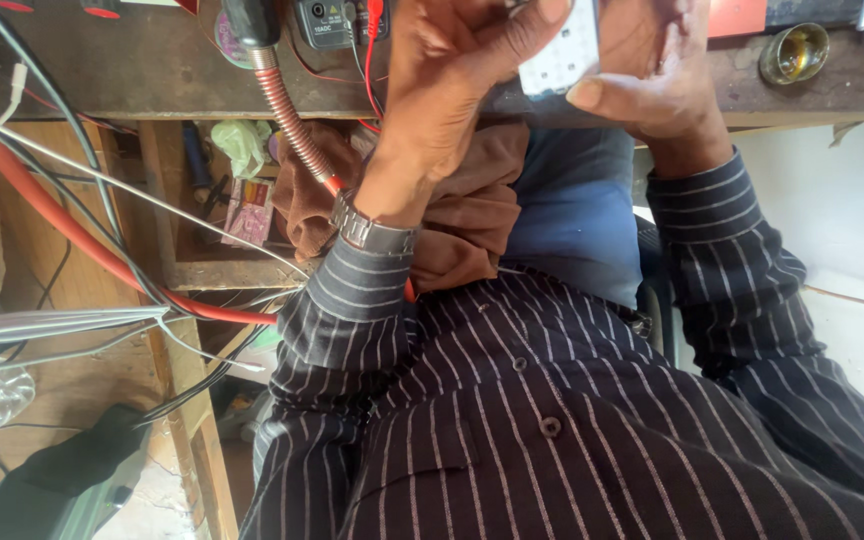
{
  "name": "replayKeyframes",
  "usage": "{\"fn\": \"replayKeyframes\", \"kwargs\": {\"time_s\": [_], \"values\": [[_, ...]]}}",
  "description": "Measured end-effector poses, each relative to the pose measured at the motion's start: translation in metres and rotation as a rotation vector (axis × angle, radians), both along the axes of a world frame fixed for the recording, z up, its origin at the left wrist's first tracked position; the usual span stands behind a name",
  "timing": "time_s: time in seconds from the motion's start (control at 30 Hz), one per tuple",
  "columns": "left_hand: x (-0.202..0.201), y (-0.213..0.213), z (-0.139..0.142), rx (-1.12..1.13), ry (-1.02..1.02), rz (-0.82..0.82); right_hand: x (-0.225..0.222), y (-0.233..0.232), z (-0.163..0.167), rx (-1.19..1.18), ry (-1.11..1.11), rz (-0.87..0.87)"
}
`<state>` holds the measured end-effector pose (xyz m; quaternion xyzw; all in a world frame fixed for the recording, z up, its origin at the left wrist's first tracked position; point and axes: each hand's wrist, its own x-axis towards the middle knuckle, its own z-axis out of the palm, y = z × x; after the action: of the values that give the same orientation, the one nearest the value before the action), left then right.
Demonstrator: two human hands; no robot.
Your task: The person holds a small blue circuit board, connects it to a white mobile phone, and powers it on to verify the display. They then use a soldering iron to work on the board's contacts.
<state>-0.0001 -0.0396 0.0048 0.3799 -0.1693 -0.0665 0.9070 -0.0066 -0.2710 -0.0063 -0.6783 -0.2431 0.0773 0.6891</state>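
Note:
Both hands are raised at the top of the head view, over the edge of a wooden workbench (152,80). Between them is a small white perforated board (560,55), part of it cut off by the frame. My left hand (452,90), with a metal watch on the wrist, pinches the board's left side with thumb and fingers. My right hand (657,75) grips its right side, thumb under the lower edge. Dark striped shirt sleeves cover both forearms.
A multimeter (327,20) with red leads lies on the bench behind the left hand. A small glass jar (794,52) stands at the right. Red hose and wires (72,235) run down the left. A brown cloth (472,215) lies in my lap.

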Motion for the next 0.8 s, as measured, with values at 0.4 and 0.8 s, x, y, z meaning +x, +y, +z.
{"fn": "replayKeyframes", "kwargs": {"time_s": [0.4, 0.8], "values": [[0.003, 0.0, -0.006, 0.606, -0.128, 0.415, -0.002, 0.023, 0.039, -0.073, 0.206, -0.288], [0.007, 0.003, -0.012, 0.665, -0.151, 0.419, 0.001, 0.03, 0.041, -0.218, 0.128, -0.212]]}}
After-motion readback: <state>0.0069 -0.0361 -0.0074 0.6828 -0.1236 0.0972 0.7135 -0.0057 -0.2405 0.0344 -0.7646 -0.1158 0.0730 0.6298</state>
